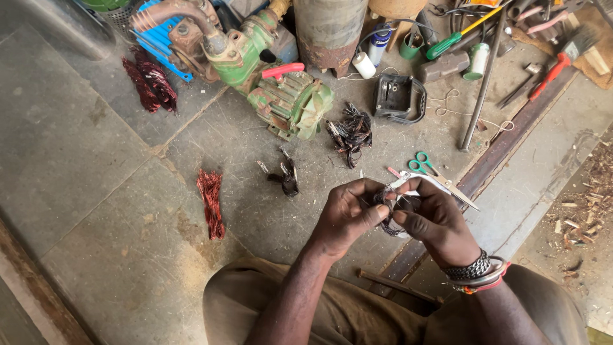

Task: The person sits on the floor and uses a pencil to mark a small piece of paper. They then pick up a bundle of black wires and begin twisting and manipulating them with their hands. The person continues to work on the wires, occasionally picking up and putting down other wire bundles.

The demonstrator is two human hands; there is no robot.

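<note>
Two bare hands meet just right of frame centre, above the person's khaki-clad knees (332, 313). Between them sits a small tangle of dark wire (391, 214), thin, frayed and blackened, with loose strands hanging at its 6 o'clock. It is held clear of the concrete floor (96, 166).

Left hand (348, 216): fingers curled, thumb pressed against the tangle from 9 o'clock, pinching it. Right hand (434, 223): closed on the tangle from 3 o'clock, thumb and forefinger pressed together on the strands; a pale strip, possibly paper or a blade, projects from this grip toward 2 o'clock, and the view is too poor to say which. The right wrist carries several bracelets (476, 273).

Just beyond the hands, at 1 o'clock, green-handled scissors (423, 163) lie on the floor. At 10 o'clock lies a small dark wire scrap (287, 179); farther off at 9 o'clock, a bundle of copper wire (211, 203). At 12 o'clock, another dark wire heap (351, 133) rests beside a green motor (290, 102). A black housing (399, 97) sits to the right of that heap. A second reddish wire bundle (150, 83) lies well apart at 10 o'clock. Assorted tools, including a green-handled screwdriver (456, 37), crowd the far edge.
</note>
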